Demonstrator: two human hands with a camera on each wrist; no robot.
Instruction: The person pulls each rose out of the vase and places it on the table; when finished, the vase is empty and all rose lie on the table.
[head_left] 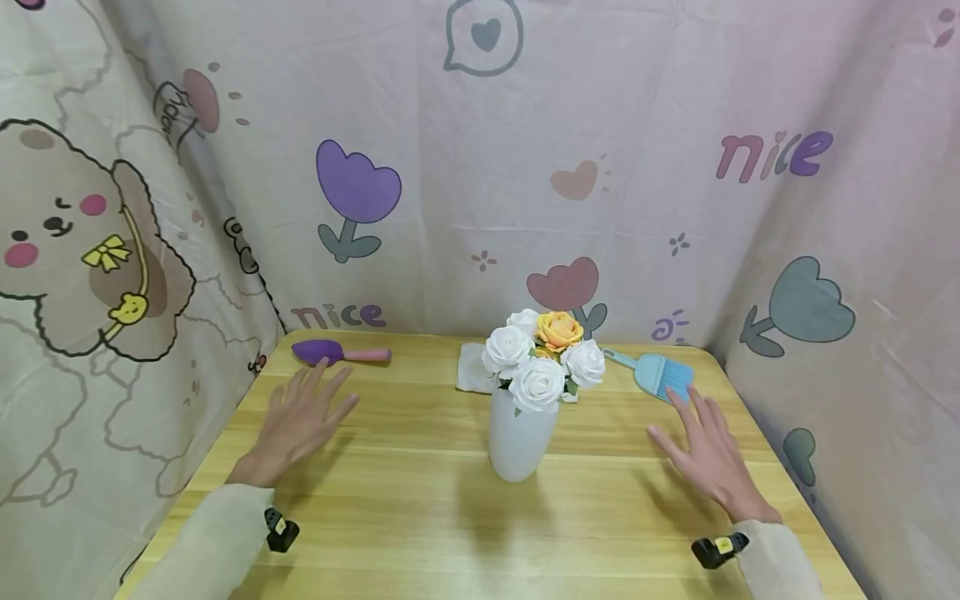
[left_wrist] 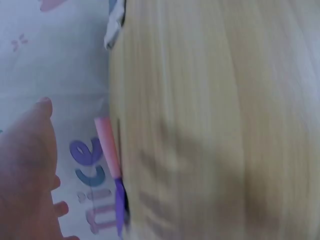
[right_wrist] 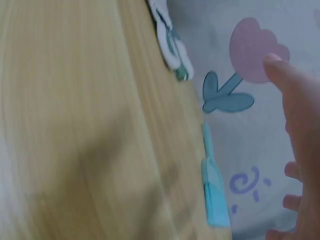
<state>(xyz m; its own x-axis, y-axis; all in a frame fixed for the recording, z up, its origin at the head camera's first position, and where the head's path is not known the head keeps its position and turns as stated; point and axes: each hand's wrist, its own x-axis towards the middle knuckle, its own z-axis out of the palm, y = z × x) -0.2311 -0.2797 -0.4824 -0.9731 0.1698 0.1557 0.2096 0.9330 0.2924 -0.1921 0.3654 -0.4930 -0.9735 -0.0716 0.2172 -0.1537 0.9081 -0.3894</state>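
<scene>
Soft shadows (head_left: 501,508) cross the table (head_left: 397,533); 2 wrist views are dim, blurred.

Looks like a small booth, closed in by cartoon cloth (head_left: 450,133) at nine, twelve and three o'clock, around a wooden table (head_left: 397,517).

Things are borne by a wood-grained table (head_left: 420,517). A purple trowel (head_left: 354,355) with a pink handle is laid just beyond the left hand (head_left: 303,421). A white vase (head_left: 519,442) is stood upright between left hand and right hand (head_left: 708,454). Beyond both hands, a white cloth (head_left: 472,371) is partly hidden by the vase. A light-blue brush (head_left: 651,372) is placed just beyond the right hand, bristle end nearest.
</scene>
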